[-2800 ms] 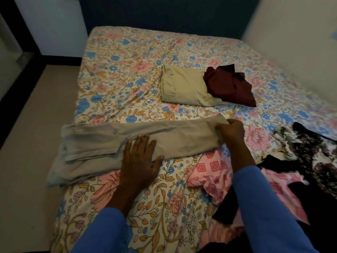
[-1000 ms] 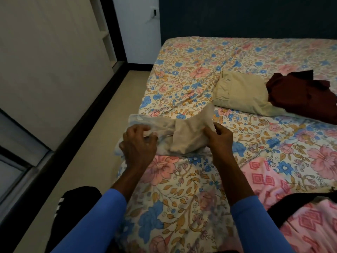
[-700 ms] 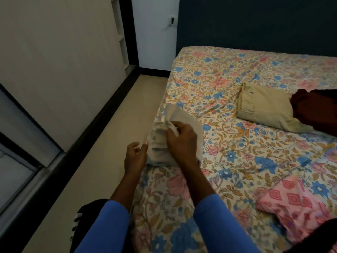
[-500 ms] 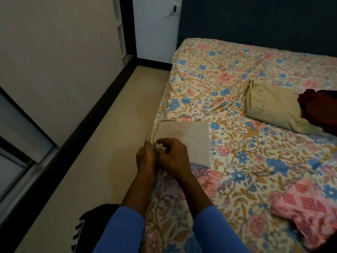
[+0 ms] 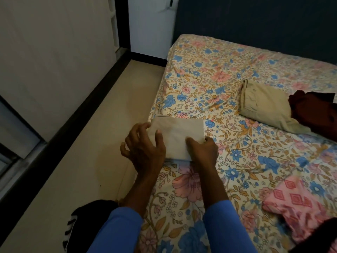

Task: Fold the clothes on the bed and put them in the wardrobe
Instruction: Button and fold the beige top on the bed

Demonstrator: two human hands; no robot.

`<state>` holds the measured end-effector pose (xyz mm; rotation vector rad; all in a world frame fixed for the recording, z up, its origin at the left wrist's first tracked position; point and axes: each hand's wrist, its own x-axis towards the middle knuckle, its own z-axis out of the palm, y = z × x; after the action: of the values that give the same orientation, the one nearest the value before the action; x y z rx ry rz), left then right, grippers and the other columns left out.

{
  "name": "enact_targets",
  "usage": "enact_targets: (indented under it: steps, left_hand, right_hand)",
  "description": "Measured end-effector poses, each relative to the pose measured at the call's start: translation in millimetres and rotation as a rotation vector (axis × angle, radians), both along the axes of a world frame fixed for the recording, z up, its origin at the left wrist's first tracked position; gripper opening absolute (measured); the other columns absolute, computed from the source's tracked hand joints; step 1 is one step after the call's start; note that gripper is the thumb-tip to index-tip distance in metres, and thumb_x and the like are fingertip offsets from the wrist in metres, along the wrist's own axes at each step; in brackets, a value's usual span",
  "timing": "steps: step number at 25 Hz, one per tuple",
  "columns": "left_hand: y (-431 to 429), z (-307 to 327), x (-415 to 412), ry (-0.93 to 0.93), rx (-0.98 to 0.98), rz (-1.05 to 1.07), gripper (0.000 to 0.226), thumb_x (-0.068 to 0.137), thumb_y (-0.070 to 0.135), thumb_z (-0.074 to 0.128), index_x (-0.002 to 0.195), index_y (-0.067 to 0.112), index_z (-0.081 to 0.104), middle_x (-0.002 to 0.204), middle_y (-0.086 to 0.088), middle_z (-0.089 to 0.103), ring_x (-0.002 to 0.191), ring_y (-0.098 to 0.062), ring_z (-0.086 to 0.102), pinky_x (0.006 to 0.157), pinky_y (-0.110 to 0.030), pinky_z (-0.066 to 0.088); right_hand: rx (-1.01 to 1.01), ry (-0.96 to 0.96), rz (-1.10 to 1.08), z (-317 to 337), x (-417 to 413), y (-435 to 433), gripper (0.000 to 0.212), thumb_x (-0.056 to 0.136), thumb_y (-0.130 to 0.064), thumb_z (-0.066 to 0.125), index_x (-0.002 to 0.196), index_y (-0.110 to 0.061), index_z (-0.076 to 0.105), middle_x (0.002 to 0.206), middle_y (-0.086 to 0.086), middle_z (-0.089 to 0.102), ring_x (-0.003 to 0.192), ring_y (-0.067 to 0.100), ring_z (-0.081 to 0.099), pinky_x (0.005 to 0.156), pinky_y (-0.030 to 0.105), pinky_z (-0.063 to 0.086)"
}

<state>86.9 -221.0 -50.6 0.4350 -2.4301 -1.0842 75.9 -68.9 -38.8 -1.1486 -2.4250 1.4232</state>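
A small folded beige garment [image 5: 182, 132] lies at the left edge of the floral bed [image 5: 200, 70]. My left hand [image 5: 144, 148] is at its left side with fingers spread and loosely bent; thumb and fingertips touch the cloth. My right hand [image 5: 204, 152] holds the near right corner, thumb on top and fingers at the edge. Farther back lie a folded khaki garment [image 5: 262, 105] and a crumpled maroon garment [image 5: 313, 110] that overlaps it. A pink patterned cloth [image 5: 295, 201] lies unfolded at the near right.
A pale wardrobe front [image 5: 54, 52] with a dark base runs along the left. A strip of beige floor [image 5: 91, 161] separates it from the bed. A dark cloth [image 5: 321, 240] shows at the bottom right corner. A white wall and dark headboard wall stand behind.
The long beige garment was folded over into a small rectangle at the bed's left edge. My hands moved apart from its near left corner to its two sides. The view turned left.
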Motion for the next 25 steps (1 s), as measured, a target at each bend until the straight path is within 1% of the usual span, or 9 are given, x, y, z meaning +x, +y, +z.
enact_targets:
  steps: [2, 5, 6, 10, 15, 19, 22, 23, 25]
  left_hand:
    - [8.8, 6.5, 3.6, 0.071, 0.002, -0.201, 0.039, 0.096, 0.054, 0.049, 0.124, 0.030, 0.061, 0.127, 0.006, 0.063, 0.116, -0.018, 0.059, 0.105, -0.048, 0.042]
    - [27.0, 36.7, -0.6, -0.161, 0.188, -0.388, 0.053, 0.098, 0.062, 0.050, 0.132, 0.023, 0.061, 0.129, -0.004, 0.065, 0.113, -0.023, 0.063, 0.095, -0.038, 0.051]
    - [33.6, 55.1, -1.6, -0.213, 0.294, -0.423, 0.056, 0.098, 0.065, 0.049, 0.132, 0.023, 0.061, 0.130, -0.005, 0.066, 0.111, -0.022, 0.064, 0.091, -0.037, 0.052]
    - [67.9, 133.9, 1.4, -0.312, 1.178, -0.582, 0.068, 0.096, 0.076, 0.038, 0.131, 0.024, 0.064, 0.121, -0.009, 0.074, 0.105, -0.024, 0.072, 0.081, -0.038, 0.056]
    - [101.9, 141.0, 9.2, -0.334, 1.545, -0.685, 0.076, 0.094, 0.077, 0.039, 0.128, 0.015, 0.066, 0.113, -0.016, 0.072, 0.102, -0.033, 0.067, 0.096, -0.054, 0.049]
    - [108.7, 60.1, 43.6, -0.593, 1.485, -0.551, 0.069, 0.093, 0.064, 0.055, 0.128, 0.006, 0.069, 0.117, -0.022, 0.069, 0.103, -0.036, 0.066, 0.093, -0.048, 0.050]
    - [109.1, 17.7, 60.7, -0.664, 1.333, -0.504, 0.069, 0.090, 0.050, 0.064, 0.136, -0.001, 0.061, 0.133, -0.027, 0.064, 0.113, -0.037, 0.065, 0.097, -0.049, 0.054]
    - [112.4, 16.9, 59.9, -0.619, 1.180, -0.464, 0.065, 0.090, 0.048, 0.068, 0.134, 0.002, 0.061, 0.131, -0.023, 0.065, 0.109, -0.036, 0.066, 0.088, -0.046, 0.057]
    - [119.6, 25.6, 56.7, -0.514, 0.598, -0.413, 0.058, 0.091, 0.054, 0.069, 0.132, 0.015, 0.058, 0.125, -0.005, 0.066, 0.106, -0.029, 0.065, 0.080, -0.037, 0.053]
  right_hand:
    - [-0.282, 0.034, 0.102, 13.0, -8.3, 9.6, 0.050, 0.073, -0.034, 0.085, 0.113, -0.008, 0.068, 0.115, 0.015, 0.073, 0.092, 0.028, 0.071, 0.085, 0.050, 0.062]
    - [-0.407, 0.166, 0.252, 54.6, -4.8, 13.4, 0.018, 0.078, -0.005, 0.082, 0.093, -0.010, 0.073, 0.101, 0.014, 0.076, 0.083, 0.024, 0.072, 0.080, 0.044, 0.064]
    - [-0.335, 0.233, 0.320, 70.7, -1.7, 16.1, 0.021, 0.078, -0.008, 0.080, 0.097, -0.011, 0.075, 0.096, 0.007, 0.076, 0.082, 0.021, 0.073, 0.078, 0.042, 0.064]
    - [0.218, 0.468, 0.469, 149.8, 15.0, 45.0, 0.032, 0.078, -0.025, 0.073, 0.109, -0.022, 0.079, 0.095, 0.001, 0.075, 0.082, 0.018, 0.071, 0.071, 0.038, 0.060]
    - [0.990, 0.514, 0.592, 189.9, 52.1, 78.8, 0.033, 0.084, -0.026, 0.076, 0.117, -0.022, 0.072, 0.117, 0.009, 0.057, 0.096, 0.025, 0.060, 0.071, 0.036, 0.048]
    - [1.229, 0.332, 0.928, 70.9, 120.0, 89.0, 0.047, 0.075, -0.029, 0.085, 0.117, -0.017, 0.069, 0.128, 0.015, 0.060, 0.099, 0.029, 0.062, 0.072, 0.039, 0.053]
    - [1.065, 0.156, 1.209, 17.6, 156.2, 98.3, 0.054, 0.082, -0.035, 0.076, 0.129, -0.014, 0.059, 0.122, 0.011, 0.056, 0.101, 0.028, 0.057, 0.076, 0.041, 0.054]
    - [0.933, 0.217, 1.165, 18.7, 158.1, 101.4, 0.045, 0.088, -0.043, 0.069, 0.125, -0.018, 0.061, 0.116, 0.006, 0.057, 0.097, 0.023, 0.057, 0.077, 0.040, 0.054]
    - [0.622, 0.289, 0.867, 32.2, 150.4, 108.5, 0.035, 0.095, -0.055, 0.057, 0.108, -0.025, 0.068, 0.103, -0.004, 0.058, 0.086, 0.011, 0.056, 0.074, 0.034, 0.055]
